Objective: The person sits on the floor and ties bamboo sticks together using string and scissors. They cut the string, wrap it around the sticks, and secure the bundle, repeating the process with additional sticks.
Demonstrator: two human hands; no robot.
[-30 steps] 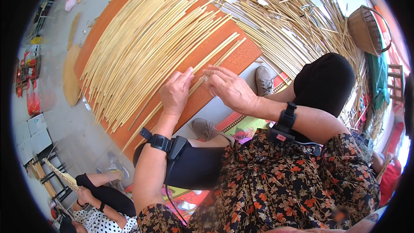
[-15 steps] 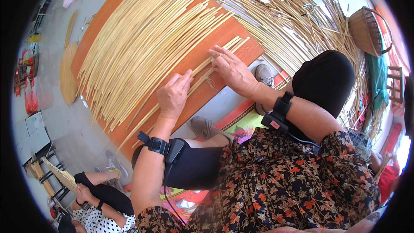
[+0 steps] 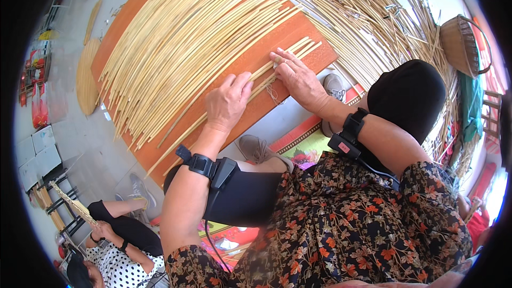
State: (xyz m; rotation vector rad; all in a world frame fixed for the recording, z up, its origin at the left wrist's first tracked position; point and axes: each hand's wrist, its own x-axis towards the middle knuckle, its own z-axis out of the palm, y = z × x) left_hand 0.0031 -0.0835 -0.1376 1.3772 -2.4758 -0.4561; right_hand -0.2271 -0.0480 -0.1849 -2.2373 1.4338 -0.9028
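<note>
A few thin pale stalks (image 3: 262,86) lie slantwise near the front edge of a reddish-brown board (image 3: 242,120). My left hand (image 3: 228,101) rests over their middle, its fingers bent down and closed on them. Farther right, near their right ends, my right hand (image 3: 300,79) has its fingers closed on the same stalks. Something small and whitish shows at its fingertips, too small to name. A loose loop of thin string (image 3: 272,94) hangs beside the stalks, between my hands. Where the fingers touch the stalks is partly hidden.
A wide layer of pale stalks (image 3: 176,58) covers the board's far side. More stalks (image 3: 368,16) are heaped on the floor beyond, near a woven basket (image 3: 460,45). At lower left, another person (image 3: 120,258) holds a woven piece (image 3: 74,202).
My hands have shifted slightly to the right along the stalks. My left hand's fingers are bent further down onto them. The whole view has also moved a little.
</note>
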